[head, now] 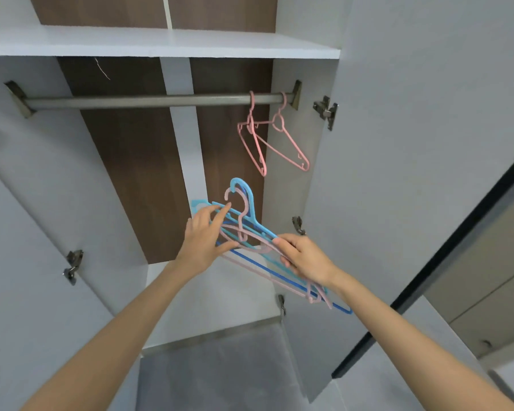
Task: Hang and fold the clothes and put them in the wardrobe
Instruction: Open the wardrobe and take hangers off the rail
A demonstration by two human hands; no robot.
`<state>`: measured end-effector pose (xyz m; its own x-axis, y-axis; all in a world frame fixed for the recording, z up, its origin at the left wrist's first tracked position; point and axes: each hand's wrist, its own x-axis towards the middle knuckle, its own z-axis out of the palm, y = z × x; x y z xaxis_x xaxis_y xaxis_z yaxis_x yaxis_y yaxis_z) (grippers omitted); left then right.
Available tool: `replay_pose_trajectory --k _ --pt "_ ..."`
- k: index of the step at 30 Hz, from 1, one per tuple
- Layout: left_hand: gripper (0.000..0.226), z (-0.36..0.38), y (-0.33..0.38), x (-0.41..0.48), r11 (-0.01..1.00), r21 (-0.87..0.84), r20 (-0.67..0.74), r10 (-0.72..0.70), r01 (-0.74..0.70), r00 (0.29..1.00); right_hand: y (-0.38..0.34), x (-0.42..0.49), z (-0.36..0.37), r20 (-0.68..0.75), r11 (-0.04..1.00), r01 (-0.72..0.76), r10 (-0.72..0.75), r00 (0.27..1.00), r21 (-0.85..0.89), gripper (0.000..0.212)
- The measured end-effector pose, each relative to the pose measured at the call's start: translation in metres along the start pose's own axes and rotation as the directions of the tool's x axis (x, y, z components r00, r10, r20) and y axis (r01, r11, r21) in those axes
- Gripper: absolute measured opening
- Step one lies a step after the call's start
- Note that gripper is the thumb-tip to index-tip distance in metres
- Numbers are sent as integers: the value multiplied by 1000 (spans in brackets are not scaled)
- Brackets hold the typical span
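I look into an open wardrobe with a metal rail [149, 100] across its upper part. Two pink hangers [275, 134] hang at the rail's right end. Below them I hold a bunch of blue and pink plastic hangers [250, 229] with no clothes on them. My right hand [304, 258] grips the bunch along its right shoulder side. My left hand [204, 237] is at the left side, fingers spread among the hanger necks and touching them. No clothes are visible.
A white shelf [161, 44] runs above the rail. Both wardrobe doors stand open, the left door [36, 232] and the right door [398, 143], with metal hinges on their edges. A white bottom shelf [214, 298] lies under my hands. Grey floor shows below.
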<state>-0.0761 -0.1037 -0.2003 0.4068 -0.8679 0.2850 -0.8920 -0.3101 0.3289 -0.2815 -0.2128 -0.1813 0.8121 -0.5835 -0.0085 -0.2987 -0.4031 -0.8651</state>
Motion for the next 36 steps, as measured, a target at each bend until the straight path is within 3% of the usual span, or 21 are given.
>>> replay_pose_trajectory --k 3,8,10,13,17,26,31,36 --pt "82 5 6 -20 995 90 1 44 -44 999 2 -31 2 -1 999 -19 19 1000 31 26" --pt "69 14 21 -56 952 277 115 105 -134 988 9 -95 18 -38 998 -25 23 999 -63 17" --pt "63 21 33 -74 939 293 158 136 -178 978 15 -123 26 -49 994 -58 54 997 -95 9" --pt "56 33 51 -104 919 302 211 195 -253 958 30 -167 39 -123 987 -133 122 985 -91 27" --pt "52 49 87 -146 898 253 254 297 -360 920 48 -238 52 -207 970 -245 239 949 -1 23" --pt "57 86 225 -234 812 -24 377 548 -583 747 74 -419 41 -374 875 -388 476 796 289 19" --pt "62 117 307 -283 709 -98 445 659 -699 606 97 -521 26 -374 802 -414 576 727 431 22" --pt "60 160 397 -345 626 -118 457 723 -771 518 127 -625 7 -390 726 -478 677 625 494 28"
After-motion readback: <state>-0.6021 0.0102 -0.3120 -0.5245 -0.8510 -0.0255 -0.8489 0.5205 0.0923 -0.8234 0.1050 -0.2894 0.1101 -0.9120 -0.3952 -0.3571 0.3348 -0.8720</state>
